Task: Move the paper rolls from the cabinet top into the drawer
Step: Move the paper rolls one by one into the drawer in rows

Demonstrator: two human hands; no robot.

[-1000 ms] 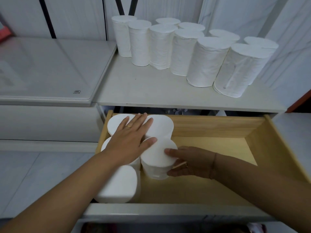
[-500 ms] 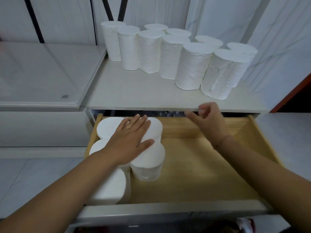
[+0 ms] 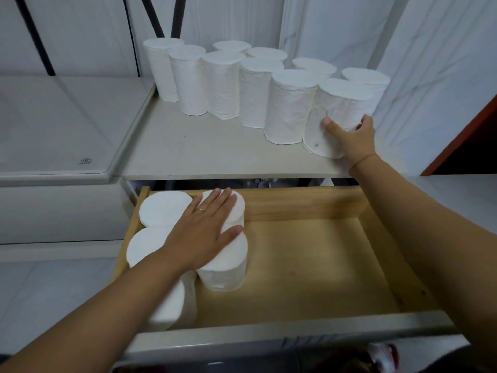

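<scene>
Several white paper rolls point(image 3: 223, 84) stand upright along the back of the cabinet top point(image 3: 204, 154). My right hand point(image 3: 352, 135) wraps around the lower part of the nearest right-hand roll point(image 3: 338, 103), thumb on its front and fingers behind. The roll still rests on the cabinet top. Below, the open wooden drawer point(image 3: 309, 265) holds several rolls packed upright at its left side. My left hand point(image 3: 201, 232) lies flat, fingers spread, on top of these drawer rolls point(image 3: 161, 208).
A glass-topped white unit point(image 3: 53, 125) adjoins the cabinet on the left. The drawer's right half shows bare wood. White marbled wall panels rise behind the rolls, and a red-brown door frame point(image 3: 462, 138) stands at the right.
My right hand left the roll it set in the drawer, rose over the drawer's back edge and closed on a roll on the cabinet top. My left hand stayed flat on the drawer rolls.
</scene>
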